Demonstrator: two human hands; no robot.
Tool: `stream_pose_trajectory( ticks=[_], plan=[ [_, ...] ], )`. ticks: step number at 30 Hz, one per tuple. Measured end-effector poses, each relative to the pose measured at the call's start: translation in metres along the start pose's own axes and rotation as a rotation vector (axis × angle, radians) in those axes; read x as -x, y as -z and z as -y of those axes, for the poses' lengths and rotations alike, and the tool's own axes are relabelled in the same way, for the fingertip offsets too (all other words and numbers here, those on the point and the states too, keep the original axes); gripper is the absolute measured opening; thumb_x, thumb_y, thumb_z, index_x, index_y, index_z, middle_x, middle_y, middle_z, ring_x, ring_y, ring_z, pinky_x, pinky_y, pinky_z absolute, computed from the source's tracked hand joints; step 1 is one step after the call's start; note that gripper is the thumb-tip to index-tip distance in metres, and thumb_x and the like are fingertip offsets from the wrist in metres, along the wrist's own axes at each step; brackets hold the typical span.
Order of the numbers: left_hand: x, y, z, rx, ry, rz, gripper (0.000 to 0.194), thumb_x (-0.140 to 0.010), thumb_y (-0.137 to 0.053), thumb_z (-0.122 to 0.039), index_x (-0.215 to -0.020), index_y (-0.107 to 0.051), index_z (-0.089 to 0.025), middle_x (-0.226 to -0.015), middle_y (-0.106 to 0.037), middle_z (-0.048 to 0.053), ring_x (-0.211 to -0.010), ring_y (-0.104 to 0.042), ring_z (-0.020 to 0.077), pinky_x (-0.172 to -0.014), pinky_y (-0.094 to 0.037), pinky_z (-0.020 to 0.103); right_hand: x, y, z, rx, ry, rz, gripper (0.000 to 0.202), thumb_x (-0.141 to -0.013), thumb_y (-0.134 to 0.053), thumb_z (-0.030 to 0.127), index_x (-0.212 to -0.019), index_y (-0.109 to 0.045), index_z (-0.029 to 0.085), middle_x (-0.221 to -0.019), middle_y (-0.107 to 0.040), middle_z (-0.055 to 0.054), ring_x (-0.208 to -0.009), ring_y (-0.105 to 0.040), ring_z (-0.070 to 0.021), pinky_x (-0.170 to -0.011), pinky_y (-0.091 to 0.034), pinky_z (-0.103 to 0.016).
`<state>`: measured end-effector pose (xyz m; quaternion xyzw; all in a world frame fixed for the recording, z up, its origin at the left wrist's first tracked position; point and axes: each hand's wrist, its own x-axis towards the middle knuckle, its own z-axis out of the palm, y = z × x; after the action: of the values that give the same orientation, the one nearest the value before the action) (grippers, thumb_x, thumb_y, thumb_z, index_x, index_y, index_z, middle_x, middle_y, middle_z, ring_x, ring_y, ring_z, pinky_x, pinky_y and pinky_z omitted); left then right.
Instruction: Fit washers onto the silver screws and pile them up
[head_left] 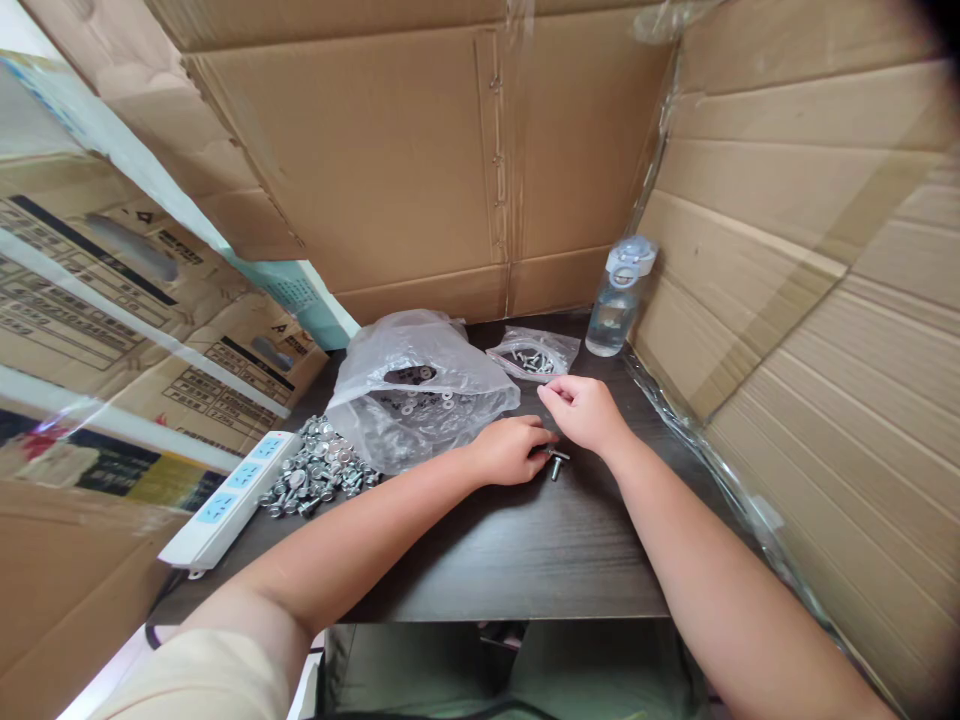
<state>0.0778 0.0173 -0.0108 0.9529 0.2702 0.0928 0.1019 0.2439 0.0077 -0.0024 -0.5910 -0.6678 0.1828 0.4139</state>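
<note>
Narrowly, left hand and right hand curl near shiny metal bolts, contents unclear.

Two hands, two bags, one bottle

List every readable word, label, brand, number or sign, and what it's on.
Brown printed cardboard at left: black "A"-like mark, twice; its Chinese characters and figures are too blurred to quote reliably.
Pale teal cardboard strip: small print, unreadable.
Long white plastic power strip: marks on it too small to read.
</note>
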Motion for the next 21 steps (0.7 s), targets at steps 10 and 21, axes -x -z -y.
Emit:
stream_pose_trajectory(
  ticks=[10,21],
  plan=[
    [-0.011,-0.005,-0.007,-0.102,0.025,0.023,0.021,-0.082,-0.056,-0.023,-0.095,-0.072,-0.018,-0.092,-0.069,0.007,-0.081,-0.066,0.0178,-0.070,-0.052,0.026,0.001,-0.002,-0.003,-0.010,0.024,0.010,0.033,-0.086,-0.054,0.039,-0.070,-0.068,0.014,-0.058,-0.060,-0.003,-0.054,-0.046,-0.0100,-0.053,-0.033,-0.021],
    [0.107,0.017,-0.028,-0.145,-0.385,-0.189,0.008,-0.079,-0.051,-0.019,-0.084,-0.058,-0.018,-0.070,-0.056,0.000,-0.054,-0.049,0.0107,-0.049,-0.039,0.026,0.011,-0.018,-0.002,0.016,0.151,0.067,0.031,-0.092,-0.052,0.038,-0.080,-0.069,0.015,-0.067,-0.064,-0.003,-0.058,-0.054,-0.0115,-0.057,-0.041,-0.022]
  ],
)
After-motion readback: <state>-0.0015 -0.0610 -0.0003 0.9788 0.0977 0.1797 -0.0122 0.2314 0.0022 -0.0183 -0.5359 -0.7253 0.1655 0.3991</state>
